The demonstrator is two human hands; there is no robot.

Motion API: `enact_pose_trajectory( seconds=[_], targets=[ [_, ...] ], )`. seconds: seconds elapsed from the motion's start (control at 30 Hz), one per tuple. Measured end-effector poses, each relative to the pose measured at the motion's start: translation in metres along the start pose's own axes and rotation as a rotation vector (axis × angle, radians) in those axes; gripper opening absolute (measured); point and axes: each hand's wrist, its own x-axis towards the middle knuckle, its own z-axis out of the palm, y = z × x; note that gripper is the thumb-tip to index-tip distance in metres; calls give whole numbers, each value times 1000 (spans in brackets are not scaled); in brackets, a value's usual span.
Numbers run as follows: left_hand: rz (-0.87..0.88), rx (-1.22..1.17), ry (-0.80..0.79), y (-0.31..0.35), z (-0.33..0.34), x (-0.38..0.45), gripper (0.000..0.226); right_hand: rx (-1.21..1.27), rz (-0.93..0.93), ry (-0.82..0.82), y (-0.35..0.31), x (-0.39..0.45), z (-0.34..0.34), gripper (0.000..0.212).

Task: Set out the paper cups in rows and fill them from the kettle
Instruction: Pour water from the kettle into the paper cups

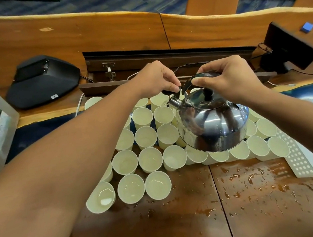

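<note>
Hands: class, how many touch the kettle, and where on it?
2. The left hand pinches the spout lever at the handle's front end; the right hand grips the black handle over the kettle. No hands are hidden.

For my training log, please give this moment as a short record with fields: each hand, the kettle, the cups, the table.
left hand: left hand pinches the black lever above the spout
right hand: right hand grips the black handle
kettle: steel kettle held above the cups, tilted, spout toward the far rows
cups: paper cups upright in close rows; the near ones hold water
table: wooden table wet with spilled drops on the right
</note>
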Motion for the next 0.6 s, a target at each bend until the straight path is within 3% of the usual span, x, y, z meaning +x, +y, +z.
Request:
enact_pose_trajectory(
  seconds=[0.6],
  targets=[
    [26,3,28,9,-3,-2,12,45,-11,71,7,-4,-2,19]
  ],
)
